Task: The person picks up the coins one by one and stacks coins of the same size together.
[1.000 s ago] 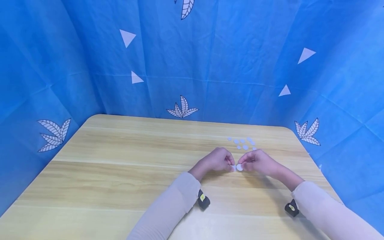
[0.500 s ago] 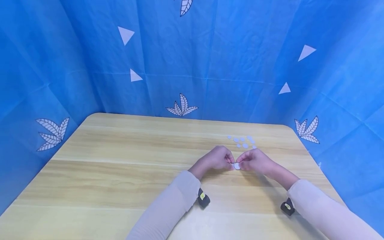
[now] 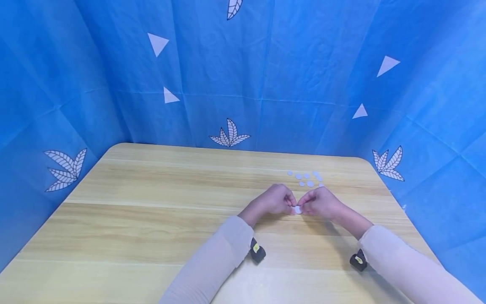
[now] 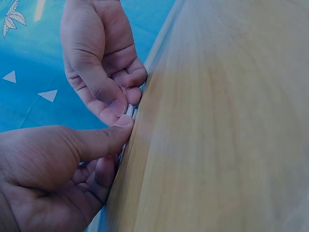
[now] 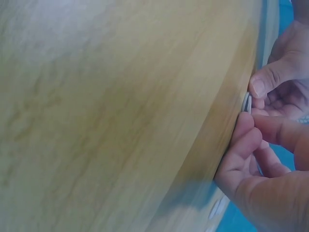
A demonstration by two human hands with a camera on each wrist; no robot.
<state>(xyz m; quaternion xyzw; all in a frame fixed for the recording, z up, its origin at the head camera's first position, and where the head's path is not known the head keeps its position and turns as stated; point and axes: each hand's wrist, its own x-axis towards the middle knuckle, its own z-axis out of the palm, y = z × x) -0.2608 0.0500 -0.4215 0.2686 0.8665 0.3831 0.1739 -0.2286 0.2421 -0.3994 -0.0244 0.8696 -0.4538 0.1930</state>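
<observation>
In the head view my left hand (image 3: pixel 279 199) and right hand (image 3: pixel 322 202) meet over the right part of the wooden table (image 3: pixel 163 228). Between their fingertips is a small flat white disc (image 3: pixel 298 210), pinched by my right thumb and index finger. A second thin white piece lies against it, pinched by my left thumb and fingers and mostly hidden. Seen edge-on in the left wrist view, the white pieces (image 4: pixel 130 110) stand side by side between both thumbs. Their thin edges (image 5: pixel 246 102) also show together in the right wrist view, close over the tabletop.
Several loose white discs (image 3: pixel 310 184) of different sizes lie on the table beyond my hands. A blue curtain (image 3: pixel 243 76) with leaf and triangle prints surrounds the table's back and sides. Black wrist cameras (image 3: pixel 257 251) hang beneath both sleeves.
My right hand has moved left with its disc, bringing it up against the piece in my left hand. The left hand has stayed nearly still. The loose discs lie as before.
</observation>
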